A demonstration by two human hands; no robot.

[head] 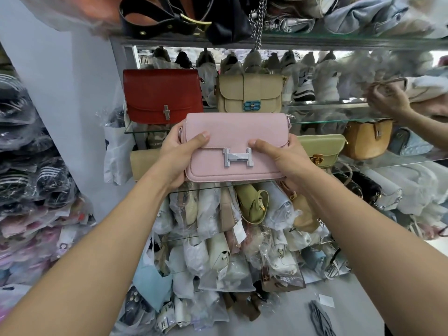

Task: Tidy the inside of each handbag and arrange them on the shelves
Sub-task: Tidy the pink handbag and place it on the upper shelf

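Observation:
I hold a pink handbag [232, 132] with a silver H-shaped clasp in front of the glass shelves. My left hand [180, 154] grips its left end, thumb on the flap. My right hand [283, 156] grips its right end, thumb beside the clasp. The bag's flap is closed and its base sits at the edge of a glass shelf [208, 189]. On the shelf above stand a red handbag [160, 93] and a beige handbag [249, 90] with a blue clasp. Right of the pink bag are a light green handbag [320, 146] and a tan round handbag [366, 139].
Several plastic-wrapped bags [218, 238] are piled on the lower shelves and floor. Black bags and a chain strap [257, 27] hang off the top shelf. Another person's hand [388, 100] reaches in at the right. Wrapped goods [26, 166] are stacked at the left.

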